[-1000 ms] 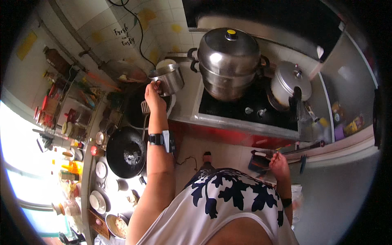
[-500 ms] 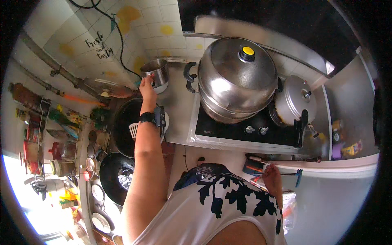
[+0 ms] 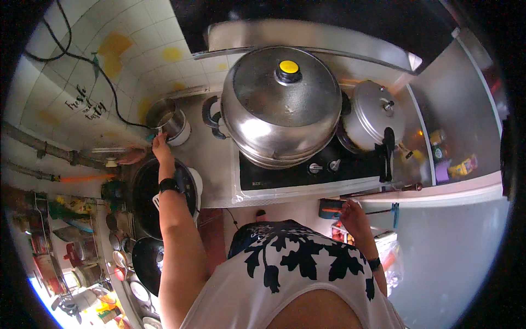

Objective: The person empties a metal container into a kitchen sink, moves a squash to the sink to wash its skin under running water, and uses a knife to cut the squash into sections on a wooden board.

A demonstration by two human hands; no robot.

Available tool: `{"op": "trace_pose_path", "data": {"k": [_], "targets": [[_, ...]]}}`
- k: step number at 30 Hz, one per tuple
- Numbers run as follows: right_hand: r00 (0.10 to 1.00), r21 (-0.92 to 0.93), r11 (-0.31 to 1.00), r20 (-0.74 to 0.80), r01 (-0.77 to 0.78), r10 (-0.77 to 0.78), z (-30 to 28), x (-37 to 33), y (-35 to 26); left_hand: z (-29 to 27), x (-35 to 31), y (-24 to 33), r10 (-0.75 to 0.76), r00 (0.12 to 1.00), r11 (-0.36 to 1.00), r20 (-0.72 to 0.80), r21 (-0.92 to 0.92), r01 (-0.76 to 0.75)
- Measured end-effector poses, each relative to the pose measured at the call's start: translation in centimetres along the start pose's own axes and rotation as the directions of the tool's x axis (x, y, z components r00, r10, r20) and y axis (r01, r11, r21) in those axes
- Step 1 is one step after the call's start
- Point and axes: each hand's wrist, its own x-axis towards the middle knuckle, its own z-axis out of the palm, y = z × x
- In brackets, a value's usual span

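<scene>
At the left end of the counter, my left hand [image 3: 161, 148] is closed at the near side of a small stainless steel pot [image 3: 174, 122]. Its fingers pinch what looks like the pot's handle. The pot leans a little over a white round base [image 3: 182, 135]. My right hand [image 3: 353, 216] hangs by the front of the counter, right of my body, with curled fingers. A small whitish bit shows at its fingertips, too small to name. Nearest my left forearm is a black wok [image 3: 143, 189] with a white slotted turner [image 3: 156, 202] by it.
A large steel steamer [image 3: 279, 109] with a yellow-topped lid knob stands on the black gas hob [image 3: 285, 176]. Right of it is a pressure cooker [image 3: 372, 118] with a black handle. Another dark wok [image 3: 143, 268] and crowded racks [image 3: 76, 247] line the left side. A black cord [image 3: 112, 90] hangs along the tiles.
The whole view has swung, so the stove and pots sit further left in the picture. My left hand stays at the steel pot. My right hand has moved forward, closer to the counter edge.
</scene>
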Motion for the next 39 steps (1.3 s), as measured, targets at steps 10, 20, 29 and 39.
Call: {"op": "trace_pose_path", "data": {"k": [10, 20, 29, 39], "targets": [[0.983, -0.11, 0.987, 0.132, -0.117, 0.131, -1.9, 2.3, -3.6, -1.3, -0.3, 0.3, 0.033, 0.993, 0.957, -0.11, 0.29, 0.001], [0.939, -0.318, 0.899, 0.064, -0.302, 0.338, -3.3, 4.0, -8.7, 1.6, -24.3, 12.3, 0.012, 0.987, 0.874, -0.158, -0.478, -0.087], [0.764, -0.539, 0.724, 0.21, -0.43, 0.61, -2.3, 6.5, -5.3, -5.4, -48.2, 9.5, -0.186, 0.974, 0.951, -0.126, -0.271, 0.147], [0.661, -0.783, 0.521, 0.195, -0.34, 0.725, 1.0, 1.7, 3.8, -16.8, -61.1, 10.9, -0.2, 0.879, 0.954, -0.433, -0.291, 0.073]]}}
